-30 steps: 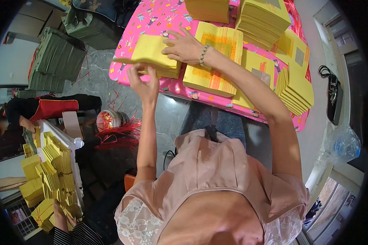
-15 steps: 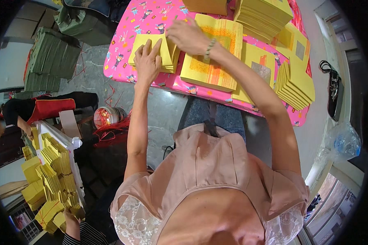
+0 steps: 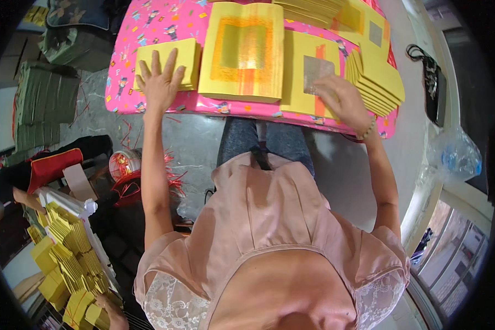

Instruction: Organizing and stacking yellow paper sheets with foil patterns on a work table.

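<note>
My left hand (image 3: 160, 82) lies flat with spread fingers on a small pile of folded yellow paper (image 3: 189, 58) at the table's left front. Beside it stands a thick stack of yellow paper (image 3: 212, 77) printed with an orange and gold panel. My right hand (image 3: 345, 103) is over a yellow sheet (image 3: 294, 71) with a silver square, its fingertips at the square's lower edge. The fingers are loosely bent and apart, with nothing seen in them. To its right sit several fanned, folded yellow papers (image 3: 371, 85).
Everything rests on a pink patterned tablecloth (image 3: 151, 27). More yellow paper stacks (image 3: 308, 11) stand at the back. Green wrapped bundles (image 3: 44, 99) and a tub of red strips (image 3: 125, 165) are at left. Nearby, other people's hands (image 3: 113, 311) handle yellow bundles (image 3: 71, 264).
My right hand has left the folded pile and moved right to the silver-square sheet. My left hand has flattened on the pile, whose raised flap now lies down. The view has shifted.
</note>
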